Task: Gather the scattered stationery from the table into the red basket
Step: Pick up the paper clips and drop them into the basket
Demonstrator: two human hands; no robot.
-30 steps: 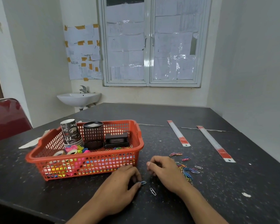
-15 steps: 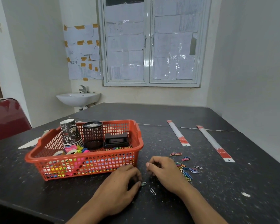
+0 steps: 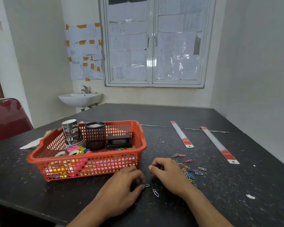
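Observation:
The red basket (image 3: 82, 158) stands at the left of the dark table and holds paper cups, a black mesh pen holder, a black stapler, tape rolls and paper clips. In front of it my left hand (image 3: 121, 190) rests on the table, its thumb and fingertips pinching a blue paper clip (image 3: 147, 185). A white paper clip (image 3: 155, 192) lies loose just right of that. My right hand (image 3: 169, 174) lies knuckles up with its fingers curled under; anything in them is hidden. Several coloured paper clips (image 3: 191, 172) are scattered right of that hand.
Two long white rulers with red ends (image 3: 181, 136) (image 3: 218, 145) lie on the table's right half. A white scrap (image 3: 250, 196) sits near the right front, crumpled paper (image 3: 31, 145) lies left of the basket, and a red chair (image 3: 8, 118) stands at the far left.
Almost nothing: my left fingers have drawn slightly closer around the blue paper clip. My right hand and the basket stay where they were.

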